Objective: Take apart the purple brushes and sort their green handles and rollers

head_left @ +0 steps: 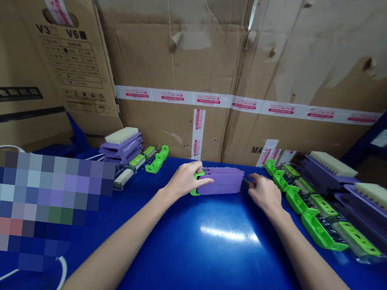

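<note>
My left hand [185,180] is closed around the left end of a purple plastic casing [222,182], its thumb lying across the front face. At that end the casing has a bright green end piece [194,191], partly covered by my fingers. My right hand [265,193] is closed just off the casing's right end. From its fingertips a thin metal piece [245,181] points toward the casing; it is too small to name, and I cannot tell whether it touches. The casing is on or just above the blue table [214,268].
Purple casings with cream foam-like blocks [333,163] stand at right, beside green end pieces [295,200] and green-topped parts [357,238]. A similar group [122,144] stands back left. Cardboard [175,59] walls the back. A white cable [62,272] lies front left, near a pixelated area.
</note>
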The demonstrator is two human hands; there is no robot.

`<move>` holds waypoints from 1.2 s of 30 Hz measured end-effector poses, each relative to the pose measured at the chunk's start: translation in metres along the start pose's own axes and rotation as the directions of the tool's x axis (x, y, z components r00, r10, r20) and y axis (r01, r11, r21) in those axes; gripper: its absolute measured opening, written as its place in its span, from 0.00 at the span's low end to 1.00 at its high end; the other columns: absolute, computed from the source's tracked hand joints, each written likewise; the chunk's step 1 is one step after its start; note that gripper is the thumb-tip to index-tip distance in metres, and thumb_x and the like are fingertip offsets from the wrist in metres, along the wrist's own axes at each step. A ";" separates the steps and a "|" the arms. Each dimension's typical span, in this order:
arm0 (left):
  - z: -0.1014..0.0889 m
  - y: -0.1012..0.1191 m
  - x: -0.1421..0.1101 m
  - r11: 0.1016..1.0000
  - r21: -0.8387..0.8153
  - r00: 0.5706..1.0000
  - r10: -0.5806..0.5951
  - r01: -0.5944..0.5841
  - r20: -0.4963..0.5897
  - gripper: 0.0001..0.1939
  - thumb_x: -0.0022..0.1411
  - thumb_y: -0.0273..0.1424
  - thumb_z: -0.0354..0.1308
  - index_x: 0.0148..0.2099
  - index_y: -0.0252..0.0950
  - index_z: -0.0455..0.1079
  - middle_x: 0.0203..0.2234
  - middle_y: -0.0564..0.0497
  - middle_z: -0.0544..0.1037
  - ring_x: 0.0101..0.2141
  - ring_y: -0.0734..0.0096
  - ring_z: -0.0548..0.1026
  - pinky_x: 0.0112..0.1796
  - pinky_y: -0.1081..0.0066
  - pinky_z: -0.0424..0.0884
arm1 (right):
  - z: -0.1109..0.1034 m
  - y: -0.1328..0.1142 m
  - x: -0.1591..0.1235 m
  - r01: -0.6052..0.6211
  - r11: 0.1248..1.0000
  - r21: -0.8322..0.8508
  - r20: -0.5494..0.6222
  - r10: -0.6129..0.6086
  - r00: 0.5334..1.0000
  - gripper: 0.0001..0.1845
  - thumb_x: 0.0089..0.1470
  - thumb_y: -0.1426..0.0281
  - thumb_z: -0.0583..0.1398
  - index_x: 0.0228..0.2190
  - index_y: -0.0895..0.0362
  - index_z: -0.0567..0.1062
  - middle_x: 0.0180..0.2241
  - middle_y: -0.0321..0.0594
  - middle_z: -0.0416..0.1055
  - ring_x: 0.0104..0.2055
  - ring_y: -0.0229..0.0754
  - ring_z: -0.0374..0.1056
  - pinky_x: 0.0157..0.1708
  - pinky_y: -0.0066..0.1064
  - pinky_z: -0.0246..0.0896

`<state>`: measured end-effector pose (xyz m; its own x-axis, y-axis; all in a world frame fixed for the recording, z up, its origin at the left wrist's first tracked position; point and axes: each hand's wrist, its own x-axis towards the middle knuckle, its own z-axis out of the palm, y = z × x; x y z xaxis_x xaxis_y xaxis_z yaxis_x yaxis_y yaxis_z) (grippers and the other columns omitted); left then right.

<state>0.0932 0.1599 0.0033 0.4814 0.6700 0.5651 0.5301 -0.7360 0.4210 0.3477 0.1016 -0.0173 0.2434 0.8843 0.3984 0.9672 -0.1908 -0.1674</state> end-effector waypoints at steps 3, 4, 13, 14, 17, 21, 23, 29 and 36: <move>-0.002 -0.001 -0.003 1.000 0.014 1.000 0.004 -0.004 0.012 0.20 0.53 0.49 0.59 0.31 0.37 0.61 0.25 0.55 0.69 0.26 0.73 0.65 0.29 0.73 0.59 | 0.000 -0.001 0.001 0.016 1.000 0.012 0.017 -0.016 1.000 0.18 0.53 0.69 0.52 0.42 0.55 0.75 0.36 0.49 0.75 0.36 0.50 0.71 0.29 0.34 0.63; -0.003 -0.001 -0.003 1.000 0.019 1.000 -0.002 0.002 0.016 0.20 0.54 0.49 0.59 0.31 0.37 0.61 0.26 0.55 0.69 0.27 0.72 0.65 0.30 0.73 0.59 | 0.000 -0.002 0.001 0.032 0.998 0.046 -0.026 -0.031 0.999 0.19 0.54 0.68 0.51 0.44 0.57 0.74 0.38 0.51 0.75 0.39 0.51 0.71 0.32 0.36 0.64; -0.011 -0.011 -0.008 0.940 -0.277 0.979 -0.174 0.198 0.108 0.18 0.54 0.46 0.59 0.32 0.36 0.66 0.25 0.56 0.71 0.27 0.74 0.68 0.30 0.74 0.62 | 0.006 -0.026 -0.007 0.315 0.834 0.452 -0.120 -0.293 0.949 0.44 0.50 0.51 0.57 0.62 0.57 0.50 0.61 0.54 0.54 0.62 0.53 0.51 0.58 0.49 0.51; -0.011 -0.012 -0.007 0.919 -0.328 0.974 -0.189 0.220 0.123 0.18 0.53 0.46 0.59 0.32 0.36 0.66 0.27 0.55 0.72 0.29 0.73 0.69 0.30 0.74 0.63 | 0.008 -0.028 -0.008 0.360 0.839 0.407 -0.111 -0.346 0.932 0.49 0.47 0.51 0.60 0.63 0.56 0.48 0.63 0.54 0.48 0.64 0.55 0.46 0.59 0.51 0.47; -0.011 -0.016 -0.007 0.859 -0.426 0.957 -0.229 0.284 0.177 0.17 0.51 0.45 0.61 0.32 0.35 0.67 0.29 0.53 0.74 0.31 0.71 0.71 0.32 0.73 0.65 | 0.011 -0.029 -0.009 0.418 0.856 0.304 -0.100 -0.408 0.908 0.56 0.42 0.52 0.63 0.64 0.53 0.42 0.65 0.53 0.41 0.66 0.56 0.40 0.61 0.54 0.40; -0.016 -0.016 -0.006 0.820 -0.467 0.938 -0.230 0.330 0.259 0.17 0.50 0.44 0.62 0.33 0.34 0.68 0.29 0.52 0.75 0.31 0.71 0.73 0.32 0.72 0.67 | 0.008 -0.030 -0.004 0.477 0.852 0.215 -0.132 -0.459 0.879 0.53 0.45 0.59 0.63 0.64 0.52 0.40 0.65 0.48 0.43 0.66 0.53 0.40 0.61 0.52 0.39; -0.019 -0.015 -0.006 0.810 -0.477 0.930 -0.217 0.341 0.295 0.18 0.50 0.44 0.62 0.33 0.34 0.68 0.28 0.51 0.75 0.31 0.70 0.73 0.32 0.71 0.67 | 0.005 -0.032 -0.002 0.524 0.837 0.157 -0.148 -0.504 0.851 0.49 0.47 0.64 0.61 0.64 0.53 0.42 0.63 0.47 0.50 0.65 0.52 0.44 0.62 0.51 0.38; -0.017 -0.033 -0.006 0.824 -0.417 0.921 -0.369 0.385 0.121 0.18 0.53 0.45 0.60 0.35 0.36 0.63 0.24 0.53 0.74 0.26 0.70 0.74 0.30 0.71 0.67 | -0.002 -0.037 0.000 0.571 0.821 0.016 -0.177 -0.559 0.810 0.45 0.47 0.66 0.61 0.63 0.59 0.48 0.55 0.50 0.62 0.58 0.53 0.55 0.61 0.46 0.43; -0.013 -0.043 -0.011 0.964 -0.028 0.962 -0.266 0.264 -0.069 0.14 0.59 0.37 0.54 0.45 0.36 0.63 0.36 0.46 0.75 0.38 0.63 0.75 0.40 0.62 0.69 | -0.003 -0.034 -0.002 0.512 0.858 -0.052 -0.235 -0.509 0.828 0.44 0.49 0.60 0.61 0.62 0.58 0.49 0.55 0.51 0.62 0.56 0.55 0.56 0.55 0.48 0.48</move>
<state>0.0559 0.1833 -0.0114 0.2742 0.8331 0.4804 0.6189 -0.5352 0.5749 0.3150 0.1055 -0.0099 -0.2734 0.7295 0.6270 0.9578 0.2668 0.1072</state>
